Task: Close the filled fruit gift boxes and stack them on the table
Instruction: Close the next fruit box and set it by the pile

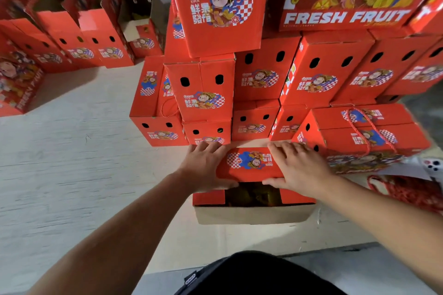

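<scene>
Closing the top flap on the near gift box (254, 201).

I am pressing the printed flap (251, 164) down with my left hand (203, 165) and right hand (299, 167), fingers flat, thumbs hooking its near edge. The box is sitting on the table (72, 151), just near of the stacked boxes (263, 79). Risk: the near flap (254, 215) is hanging outward; uneven pressure could buckle the lid onto the fruit (251, 195).
</scene>
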The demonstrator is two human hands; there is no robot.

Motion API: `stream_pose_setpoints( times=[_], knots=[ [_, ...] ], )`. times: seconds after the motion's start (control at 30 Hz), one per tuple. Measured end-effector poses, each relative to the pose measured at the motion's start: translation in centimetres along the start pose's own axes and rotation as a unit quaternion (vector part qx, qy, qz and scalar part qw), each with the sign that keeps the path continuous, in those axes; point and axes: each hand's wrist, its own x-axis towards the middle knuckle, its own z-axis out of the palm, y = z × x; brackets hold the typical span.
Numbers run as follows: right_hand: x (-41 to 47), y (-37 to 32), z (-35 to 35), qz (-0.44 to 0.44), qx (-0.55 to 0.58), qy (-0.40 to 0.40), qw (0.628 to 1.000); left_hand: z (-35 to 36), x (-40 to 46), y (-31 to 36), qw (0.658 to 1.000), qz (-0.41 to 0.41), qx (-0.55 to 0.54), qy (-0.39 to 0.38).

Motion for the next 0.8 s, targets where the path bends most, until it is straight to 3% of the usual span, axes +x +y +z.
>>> stream_pose_setpoints(
  times=[0.2,0.33,0.47,0.67,0.73,0.8],
  knots=[
    [1.1,0.5,0.4,0.018,-0.002,0.001,1.0,0.5,0.1,0.2,0.994,0.033,0.036,0.101],
    [0.4,-0.3,2.2,0.053,0.134,0.033,0.989,0.8,0.0,0.6,0.99,0.017,0.103,0.094],
    [0.1,-1.2,2.5,0.063,0.107,0.068,0.99,1.1,-0.3,1.1,0.986,0.008,0.137,0.092],
    [0.6,-1.0,1.7,0.079,0.083,-0.071,0.991,1.2,-0.2,1.4,0.981,-0.01,0.178,0.078],
    [0.4,-1.0,1.4,0.093,0.169,-0.097,0.976,1.0,-0.1,1.4,0.984,-0.013,0.165,0.067],
    [-0.4,-1.3,0.8,0.131,0.314,-0.048,0.939,0.6,-0.4,1.3,0.99,-0.002,0.113,0.082]
  ],
)
